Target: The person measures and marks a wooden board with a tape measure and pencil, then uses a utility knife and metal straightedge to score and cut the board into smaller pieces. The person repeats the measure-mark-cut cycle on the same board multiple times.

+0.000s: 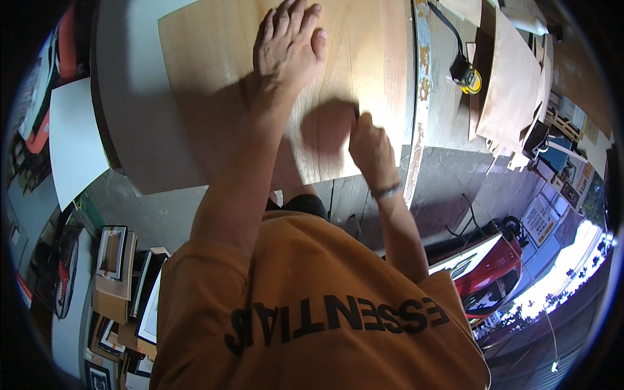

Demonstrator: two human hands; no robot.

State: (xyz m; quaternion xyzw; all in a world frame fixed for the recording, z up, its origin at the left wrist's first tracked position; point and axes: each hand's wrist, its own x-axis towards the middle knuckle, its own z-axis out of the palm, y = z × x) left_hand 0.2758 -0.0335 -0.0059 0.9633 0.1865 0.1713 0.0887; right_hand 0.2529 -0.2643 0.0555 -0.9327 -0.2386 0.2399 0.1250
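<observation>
A pale plywood sheet point(214, 71) lies on the grey work surface before me. My left hand point(292, 52) rests flat on its far part, fingers stretched out. Near the sheet's right side my right hand point(375, 153), with a band at the wrist, is closed in a fist. A slim dark tool point(356, 110) pokes out past the thumb; most of it is hidden in the fist, so I cannot tell its kind. To the right of the sheet runs a long, worn bar point(422, 78) with chipped whitish paint and brown patches.
A yellow and black tape measure point(469, 81) lies right of the bar. Beyond it are stacked thin wood sheets point(510, 81). At left hangs a white panel point(75, 140); picture frames point(112, 252) and boards crowd the lower left. A red vehicle point(491, 279) stands at lower right.
</observation>
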